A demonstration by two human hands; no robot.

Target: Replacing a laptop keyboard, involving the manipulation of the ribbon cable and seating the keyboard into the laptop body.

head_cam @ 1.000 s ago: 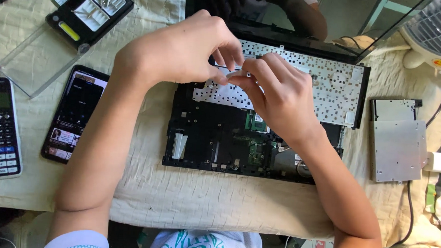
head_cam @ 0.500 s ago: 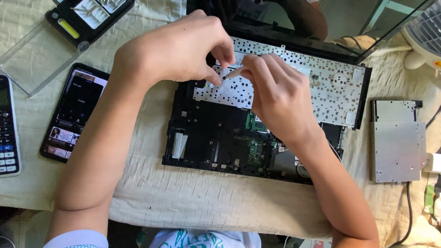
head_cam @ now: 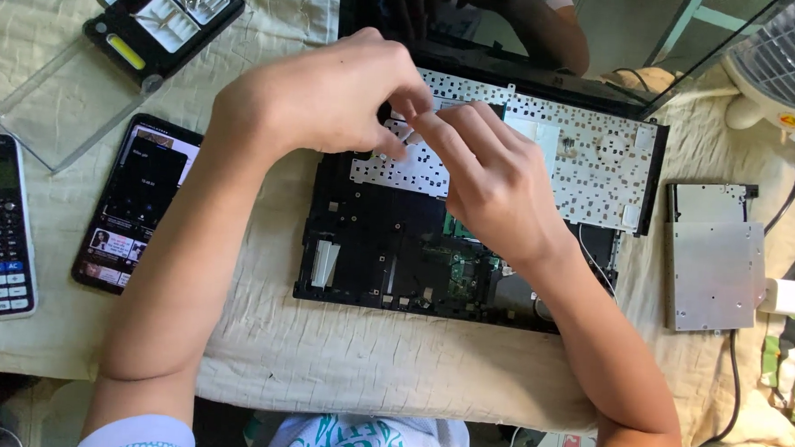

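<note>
Silvery keyboard underside [head_cam: 541, 158], flipped up over the opened laptop base [head_cam: 387, 258], has stayed put while both hands, left hand [head_cam: 327, 98] and right hand [head_cam: 492, 178], keep their fingertips narrowly pinched at something too small to tell by its upper-left edge.

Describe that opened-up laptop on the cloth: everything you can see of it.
The laptop lies flat on a cream cloth, its black base stripped so that green circuit boards and metal parts show. Its keyboard is flipped up against the dark screen, showing a silvery perforated backing. The left hand and right hand meet over the backing's upper left part, fingertips pinched together there; what they grip is too small to tell. A thin wire runs off its right side.
</note>
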